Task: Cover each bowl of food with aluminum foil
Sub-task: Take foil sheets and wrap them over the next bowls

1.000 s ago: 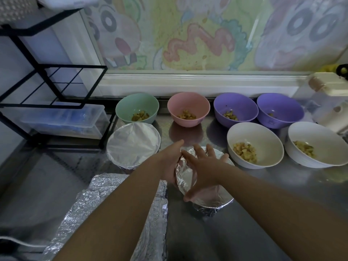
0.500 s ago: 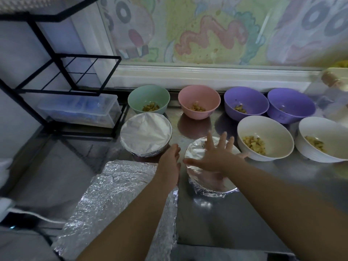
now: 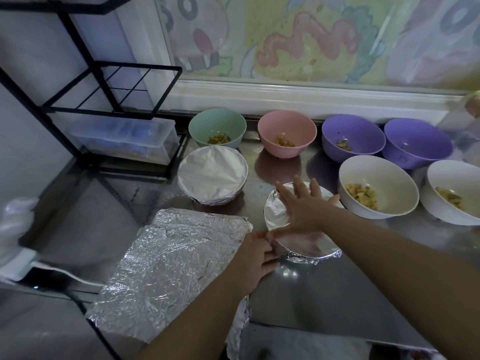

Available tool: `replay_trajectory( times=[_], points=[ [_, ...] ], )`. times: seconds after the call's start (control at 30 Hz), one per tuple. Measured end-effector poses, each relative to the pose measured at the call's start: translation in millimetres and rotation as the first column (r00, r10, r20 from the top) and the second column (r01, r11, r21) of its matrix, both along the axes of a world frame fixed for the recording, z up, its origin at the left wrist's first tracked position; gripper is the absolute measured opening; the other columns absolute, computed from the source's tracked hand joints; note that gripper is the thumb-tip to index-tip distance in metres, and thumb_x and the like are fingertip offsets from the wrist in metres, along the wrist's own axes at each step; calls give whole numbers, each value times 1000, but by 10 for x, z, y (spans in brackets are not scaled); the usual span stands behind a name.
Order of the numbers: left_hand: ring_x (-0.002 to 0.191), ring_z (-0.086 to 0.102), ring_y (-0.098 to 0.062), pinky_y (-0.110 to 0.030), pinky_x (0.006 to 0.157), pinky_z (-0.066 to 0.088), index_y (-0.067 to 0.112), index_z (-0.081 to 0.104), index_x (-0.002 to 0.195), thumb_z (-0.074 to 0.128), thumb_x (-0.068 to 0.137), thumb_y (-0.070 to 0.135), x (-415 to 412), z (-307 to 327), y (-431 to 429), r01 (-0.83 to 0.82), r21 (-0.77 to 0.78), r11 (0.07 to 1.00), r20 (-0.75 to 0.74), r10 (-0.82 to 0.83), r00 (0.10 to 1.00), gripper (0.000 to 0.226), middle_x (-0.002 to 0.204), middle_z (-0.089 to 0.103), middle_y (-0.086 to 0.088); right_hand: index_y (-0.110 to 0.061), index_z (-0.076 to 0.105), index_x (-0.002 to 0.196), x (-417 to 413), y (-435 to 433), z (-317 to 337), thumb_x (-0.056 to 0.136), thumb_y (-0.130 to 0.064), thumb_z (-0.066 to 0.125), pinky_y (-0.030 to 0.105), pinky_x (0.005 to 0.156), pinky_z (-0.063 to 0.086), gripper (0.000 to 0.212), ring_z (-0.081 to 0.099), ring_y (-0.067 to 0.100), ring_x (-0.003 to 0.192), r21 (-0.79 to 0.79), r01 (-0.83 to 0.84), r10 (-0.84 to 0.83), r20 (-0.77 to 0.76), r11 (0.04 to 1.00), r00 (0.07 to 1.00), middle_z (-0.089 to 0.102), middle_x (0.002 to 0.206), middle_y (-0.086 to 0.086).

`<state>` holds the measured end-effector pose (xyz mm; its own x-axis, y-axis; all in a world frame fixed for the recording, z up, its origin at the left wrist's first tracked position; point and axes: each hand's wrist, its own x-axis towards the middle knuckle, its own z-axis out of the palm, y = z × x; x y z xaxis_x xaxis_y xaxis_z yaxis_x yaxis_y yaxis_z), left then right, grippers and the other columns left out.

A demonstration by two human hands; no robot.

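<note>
Now right hand (image 3: 302, 211) flat, fingers spread, pressing foil-topped bowl (image 3: 306, 249); left hand (image 3: 255, 258) pinches foil edge at bowl's near-left rim, nearer of two.

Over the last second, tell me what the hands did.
The left hand slid from the far-left rim to the near-left edge of the foil-covered bowl, fingers pinching the foil. The right hand stayed spread flat on top. The other bowls stayed put.
</note>
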<state>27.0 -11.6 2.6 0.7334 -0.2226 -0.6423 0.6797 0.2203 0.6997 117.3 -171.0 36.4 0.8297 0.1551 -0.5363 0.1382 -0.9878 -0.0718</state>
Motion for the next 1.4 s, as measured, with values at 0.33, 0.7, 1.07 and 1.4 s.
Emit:
replay_trajectory(
  times=[0.33, 0.7, 1.07, 1.4],
  points=[
    [106, 68, -12, -35, 103, 50, 13, 50, 126, 69, 91, 6, -87, -206, 73, 106, -35, 994, 118, -101, 988, 41, 116, 67, -5, -50, -24, 152, -6, -2, -2, 38, -107, 50, 88, 104, 5, 147, -27, 45, 150, 13, 8, -8, -15, 1000, 1000, -32, 165, -1],
    [78, 68, -9, -29, 80, 53, 29, 69, 81, 81, 75, 28, 106, -144, 158, 129, 437, 890, 359, -304, 882, 14, 77, 72, 8, -53, -26, 150, 9, -20, -22, 46, -104, 55, 88, 103, 5, 142, -26, 44, 150, 7, -3, 3, -13, 1000, 1000, -33, 165, -1],
    [63, 70, -11, -19, 58, 54, 2, 68, 85, 73, 86, 2, 177, -44, 174, 110, 389, 915, 239, -215, 947, 5, 75, 74, -12, -53, -26, 151, 3, -16, -66, 48, -103, 56, 88, 103, 5, 140, -25, 44, 151, 10, 13, -14, 4, 1000, 1000, -32, 165, -2],
    [89, 67, -23, -34, 75, 59, -3, 64, 110, 50, 98, -3, 19, 176, -83, -305, -94, 948, -206, 281, 937, 19, 95, 71, -14, -52, -25, 151, -14, 3, -146, 38, -109, 44, 87, 103, 8, 144, -20, 47, 151, 30, 48, -49, 51, 998, 998, -27, 167, 0]
  ],
)
